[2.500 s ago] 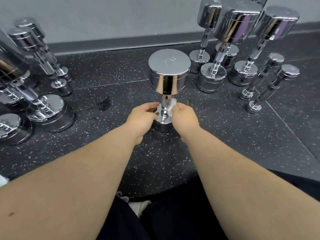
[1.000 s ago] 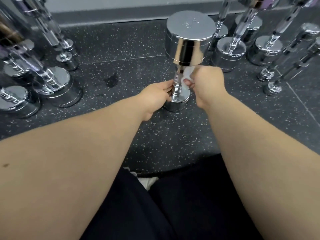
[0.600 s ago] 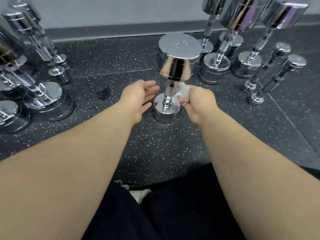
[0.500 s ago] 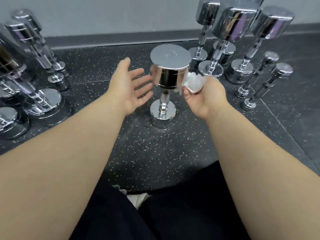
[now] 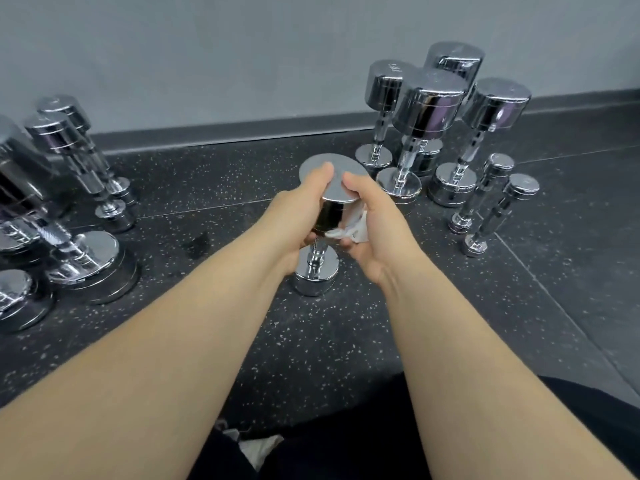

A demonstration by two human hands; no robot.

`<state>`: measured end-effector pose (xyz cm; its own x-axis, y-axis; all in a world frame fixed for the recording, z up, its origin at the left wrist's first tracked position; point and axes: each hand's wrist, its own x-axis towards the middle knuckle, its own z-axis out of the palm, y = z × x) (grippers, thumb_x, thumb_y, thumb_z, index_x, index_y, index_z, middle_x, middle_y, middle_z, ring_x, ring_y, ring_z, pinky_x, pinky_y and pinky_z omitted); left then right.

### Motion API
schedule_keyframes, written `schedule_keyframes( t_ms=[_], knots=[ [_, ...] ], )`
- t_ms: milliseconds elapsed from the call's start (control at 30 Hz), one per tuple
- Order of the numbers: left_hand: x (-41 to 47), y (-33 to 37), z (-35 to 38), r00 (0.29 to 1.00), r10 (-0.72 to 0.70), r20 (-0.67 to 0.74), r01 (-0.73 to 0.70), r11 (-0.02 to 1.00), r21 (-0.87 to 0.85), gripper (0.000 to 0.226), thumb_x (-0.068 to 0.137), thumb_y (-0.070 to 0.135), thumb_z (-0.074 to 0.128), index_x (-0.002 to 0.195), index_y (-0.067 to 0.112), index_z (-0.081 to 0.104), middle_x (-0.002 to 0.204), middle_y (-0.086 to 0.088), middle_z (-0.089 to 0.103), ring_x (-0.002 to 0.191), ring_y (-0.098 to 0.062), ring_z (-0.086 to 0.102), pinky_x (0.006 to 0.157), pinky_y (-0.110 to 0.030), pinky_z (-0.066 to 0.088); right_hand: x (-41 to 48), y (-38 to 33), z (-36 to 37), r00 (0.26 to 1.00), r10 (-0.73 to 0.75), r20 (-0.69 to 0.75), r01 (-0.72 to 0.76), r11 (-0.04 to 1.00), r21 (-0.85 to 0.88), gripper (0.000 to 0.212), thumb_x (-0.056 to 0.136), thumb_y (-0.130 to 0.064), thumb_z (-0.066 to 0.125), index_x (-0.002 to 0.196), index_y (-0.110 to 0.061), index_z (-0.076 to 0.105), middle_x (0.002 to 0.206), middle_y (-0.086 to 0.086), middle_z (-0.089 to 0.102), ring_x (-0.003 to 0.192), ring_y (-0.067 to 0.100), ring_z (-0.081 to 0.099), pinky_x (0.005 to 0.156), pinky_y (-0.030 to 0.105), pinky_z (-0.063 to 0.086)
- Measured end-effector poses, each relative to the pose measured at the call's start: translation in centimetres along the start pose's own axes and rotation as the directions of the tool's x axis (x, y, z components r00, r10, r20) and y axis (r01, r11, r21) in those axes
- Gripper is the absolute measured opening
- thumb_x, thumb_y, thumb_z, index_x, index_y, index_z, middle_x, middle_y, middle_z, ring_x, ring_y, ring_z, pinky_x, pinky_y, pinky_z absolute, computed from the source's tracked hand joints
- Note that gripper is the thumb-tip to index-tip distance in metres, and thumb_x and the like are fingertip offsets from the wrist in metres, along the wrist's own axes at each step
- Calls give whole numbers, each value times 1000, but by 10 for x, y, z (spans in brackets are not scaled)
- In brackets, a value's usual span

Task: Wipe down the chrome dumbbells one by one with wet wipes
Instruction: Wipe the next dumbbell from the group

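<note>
A chrome dumbbell (image 5: 317, 271) stands upright on the dark speckled floor in front of me. My left hand (image 5: 298, 216) grips its top head from the left, thumb on the flat top face. My right hand (image 5: 372, 226) grips the same head from the right, thumb on the top face too. A crumpled white wet wipe (image 5: 353, 228) is pressed between my right palm and the side of the head. The lower head and part of the knurled handle show below my hands.
Several upright chrome dumbbells (image 5: 429, 109) cluster at the back right, with two slim ones (image 5: 498, 209) beside them. Several more dumbbells (image 5: 69, 244) lean at the left. A grey wall and dark skirting (image 5: 225, 129) run behind. A dark damp spot (image 5: 197, 242) marks the floor.
My left hand was open beside the dumbbell; it now grips the top head. My right hand with the wipe has closed on the head's right side.
</note>
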<state>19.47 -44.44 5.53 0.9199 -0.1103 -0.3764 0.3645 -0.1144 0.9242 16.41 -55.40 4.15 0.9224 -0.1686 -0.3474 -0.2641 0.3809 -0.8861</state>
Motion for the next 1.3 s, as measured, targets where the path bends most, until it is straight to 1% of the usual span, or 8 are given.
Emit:
schedule_keyframes(
  t_ms=[233,367,467,733,1000,1133,1233,1300],
  knots=[
    [18,1,49,984,108,141,-122,988,91,59,88,62,55,115,12,69,80,8,65,52,1,54,61,-26,40,3,-20,-33,960,-91,-264,113,991,68,15,84,-34,67,81,-19,69,64,-8,58,49,8,45,46,22,34],
    [36,11,90,964,129,233,-143,989,41,57,90,63,52,113,14,70,93,4,72,71,-8,59,71,-27,44,21,-44,-67,916,-145,-374,146,989,-25,23,79,-42,69,84,-20,68,68,-7,58,52,9,46,48,23,36],
    [51,27,118,958,81,276,-115,987,111,52,91,63,52,98,14,69,81,1,67,71,-12,57,76,-29,51,41,-60,-93,911,-120,-396,103,993,-63,32,78,-49,67,90,-20,70,73,-7,63,59,11,53,54,25,40],
    [75,61,159,961,-81,266,24,977,211,48,90,69,47,90,22,58,80,1,59,63,-12,52,58,-24,49,76,-83,-125,946,-59,-318,55,998,-21,50,77,-63,65,109,-25,67,118,5,68,92,24,66,48,22,45],
    [65,59,152,967,-99,234,50,977,206,48,87,74,46,89,27,55,81,5,60,68,-11,54,57,-23,46,65,-68,-105,836,-48,-547,108,991,79,51,81,-62,67,102,-15,65,86,-5,63,72,14,62,68,31,53],
    [55,46,134,971,-80,225,43,986,164,59,89,72,43,113,21,59,102,-1,69,86,-14,63,67,-26,52,51,-53,-90,754,14,-657,156,967,201,55,82,-69,60,84,-14,60,89,2,67,77,22,65,67,37,54],
    [45,36,104,986,-66,150,47,991,128,50,96,63,40,110,18,58,104,-3,70,92,-15,64,74,-28,50,38,-52,-78,781,88,-618,187,912,366,57,87,-65,57,98,-9,63,91,4,65,65,21,57,51,32,41],
    [34,31,81,997,-42,71,36,995,92,42,100,54,42,103,17,61,100,-2,70,84,-13,63,70,-26,49,27,-54,-69,827,87,-555,149,918,367,38,90,-49,60,92,-11,65,86,6,63,51,15,49,47,30,33]
  ],
)
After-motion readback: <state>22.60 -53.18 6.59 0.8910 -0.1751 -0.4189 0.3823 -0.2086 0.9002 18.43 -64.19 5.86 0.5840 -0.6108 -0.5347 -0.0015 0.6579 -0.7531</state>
